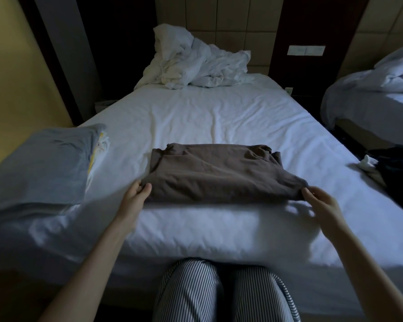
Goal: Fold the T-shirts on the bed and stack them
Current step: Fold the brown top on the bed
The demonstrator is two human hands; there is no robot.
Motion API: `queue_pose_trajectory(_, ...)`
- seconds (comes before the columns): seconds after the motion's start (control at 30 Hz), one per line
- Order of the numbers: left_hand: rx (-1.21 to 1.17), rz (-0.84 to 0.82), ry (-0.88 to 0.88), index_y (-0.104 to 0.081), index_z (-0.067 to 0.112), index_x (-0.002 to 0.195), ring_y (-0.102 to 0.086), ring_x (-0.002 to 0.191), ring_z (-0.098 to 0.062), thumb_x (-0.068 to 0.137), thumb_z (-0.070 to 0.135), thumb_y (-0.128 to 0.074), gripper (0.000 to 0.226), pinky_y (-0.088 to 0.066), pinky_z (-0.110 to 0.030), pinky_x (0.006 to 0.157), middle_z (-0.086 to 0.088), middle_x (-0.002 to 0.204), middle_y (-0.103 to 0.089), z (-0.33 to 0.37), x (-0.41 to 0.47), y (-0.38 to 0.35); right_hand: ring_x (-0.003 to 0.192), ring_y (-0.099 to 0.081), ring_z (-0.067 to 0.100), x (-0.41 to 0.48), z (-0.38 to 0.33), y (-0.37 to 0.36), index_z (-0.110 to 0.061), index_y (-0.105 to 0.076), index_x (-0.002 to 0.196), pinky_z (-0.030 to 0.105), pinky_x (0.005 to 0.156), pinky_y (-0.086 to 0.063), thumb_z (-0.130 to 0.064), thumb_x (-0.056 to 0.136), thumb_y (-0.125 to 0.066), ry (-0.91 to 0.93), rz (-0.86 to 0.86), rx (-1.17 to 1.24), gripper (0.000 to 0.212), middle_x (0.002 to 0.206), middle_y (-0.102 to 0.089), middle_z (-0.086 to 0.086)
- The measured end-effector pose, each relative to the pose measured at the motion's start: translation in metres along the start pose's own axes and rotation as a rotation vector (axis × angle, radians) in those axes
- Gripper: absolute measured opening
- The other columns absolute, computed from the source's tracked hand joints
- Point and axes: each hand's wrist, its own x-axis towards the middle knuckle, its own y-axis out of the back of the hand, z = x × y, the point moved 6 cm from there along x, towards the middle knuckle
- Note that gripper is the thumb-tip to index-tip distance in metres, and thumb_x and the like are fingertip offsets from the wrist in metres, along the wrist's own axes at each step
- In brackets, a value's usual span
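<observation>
Near the frame's centre, left hand (135,194) and right hand (319,198) pinch the soft, light brown T-shirt (219,175) by its near corners, the best hold.

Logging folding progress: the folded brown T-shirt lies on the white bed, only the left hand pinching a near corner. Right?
Not only the left hand: the head view shows the right hand pinching the other near corner too. The folded brown T-shirt does lie on the white bed.

left hand (136,192): pinching T-shirt (219,175) corner | right hand (319,201): pinching opposite corner | arms: outstretched (both bare)
</observation>
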Motion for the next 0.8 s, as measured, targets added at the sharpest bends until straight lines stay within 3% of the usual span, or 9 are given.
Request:
queue_pose_trajectory(0.07,0.099,-0.009,0.013,-0.061,0.009,0.108,-0.057,0.107,-0.018,0.094,0.033,-0.056,0.029,-0.042,-0.031,0.093,-0.006,0.113,-0.063,0.002,-0.006,-0.003,0.053,-0.044,0.011,0.003,0.005,-0.004,0.0,-0.06,0.073,0.023,0.048,-0.032,-0.022,0.093,-0.056,-0.028,-0.062,-0.147,0.03,0.062,-0.052,0.01)
queue_pose_trajectory(0.13,0.231,-0.014,-0.007,-0.067,0.012,0.096,-0.062,0.098,-0.02,0.083,0.053,-0.058,0.044,-0.045,-0.037,0.09,-0.004,0.099,-0.068,0.002,-0.007,0.0,0.056,-0.041,0.019,0.004,0.01,-0.004,0.001,-0.056,0.067,0.029,0.056,-0.028,-0.031,0.091,-0.058,-0.069,-0.065,-0.252,0.04,0.058,-0.046,0.01)
queue_pose_trajectory(0.23,0.26,0.062,-0.04,-0.067,0.012,0.092,-0.062,0.102,-0.028,0.091,0.035,-0.059,0.025,-0.046,-0.037,0.091,-0.006,0.095,-0.068,0.012,-0.011,0.016,0.053,-0.037,0.021,0.007,0.011,0.007,-0.009,-0.049,0.056,0.031,0.057,-0.024,-0.028,0.087,-0.064,-0.141,0.005,-0.213,0.04,0.05,-0.04,0.006)
queue_pose_trajectory(0.33,0.612,0.12,-0.031,-0.065,0.006,0.106,-0.058,0.108,-0.034,0.089,0.044,-0.057,0.042,-0.041,-0.039,0.092,-0.014,0.103,-0.066,0.001,-0.023,0.029,0.058,-0.042,0.023,-0.002,0.016,0.01,-0.012,-0.046,0.057,0.032,0.061,-0.027,-0.031,0.086,-0.064,-0.13,-0.005,-0.35,0.038,0.054,-0.042,0.007)
queue_pose_trajectory(0.43,0.866,0.148,0.013,-0.054,0.006,0.128,-0.051,0.119,-0.034,0.093,0.04,-0.054,0.048,-0.032,-0.039,0.099,-0.016,0.124,-0.059,-0.003,-0.032,0.029,0.081,-0.051,0.027,-0.01,0.023,0.011,-0.012,-0.048,0.064,0.035,0.075,-0.029,-0.03,0.089,-0.058,-0.091,0.023,-0.619,0.032,0.066,-0.052,0.006)
queue_pose_trajectory(0.53,0.749,0.074,0.099,-0.057,0.011,0.11,-0.055,0.108,-0.033,0.088,0.037,-0.059,0.034,-0.038,-0.041,0.098,-0.008,0.11,-0.06,0.001,-0.024,0.029,0.087,-0.053,0.035,-0.008,0.02,0.012,-0.014,-0.047,0.065,0.041,0.076,-0.033,-0.025,0.084,-0.064,-0.186,0.01,-0.524,0.027,0.065,-0.05,0.005)
queue_pose_trajectory(0.6,0.659,0.069,0.132,-0.052,0.015,0.099,-0.057,0.101,-0.031,0.079,0.036,-0.061,0.031,-0.043,-0.046,0.096,-0.006,0.102,-0.06,0.0,-0.019,0.03,0.1,-0.048,0.033,-0.013,0.005,0.012,-0.017,-0.049,0.077,0.038,0.08,-0.028,-0.019,0.081,-0.065,-0.168,0.056,-0.531,0.017,0.074,-0.051,0.002)
queue_pose_trajectory(0.7,0.585,0.139,0.172,-0.042,0.014,0.124,-0.051,0.113,-0.034,0.081,0.041,-0.064,0.055,-0.044,-0.044,0.097,-0.013,0.123,-0.052,-0.002,-0.019,0.026,0.122,-0.038,0.029,-0.028,-0.039,-0.009,-0.018,-0.053,0.118,0.038,0.097,-0.027,-0.023,0.083,-0.064,0.071,0.085,-0.651,0.037,0.112,-0.056,0.008)
queue_pose_trajectory(0.8,0.384,0.143,0.227,-0.048,0.004,0.127,-0.054,0.111,-0.033,0.068,0.068,-0.059,0.088,-0.047,-0.043,0.095,-0.015,0.124,-0.055,0.001,-0.018,0.016,0.124,-0.045,0.032,-0.04,-0.097,-0.061,-0.021,-0.055,0.125,0.043,0.096,-0.037,-0.036,0.09,-0.053,0.397,-0.086,-0.726,0.038,0.129,-0.056,0.009)
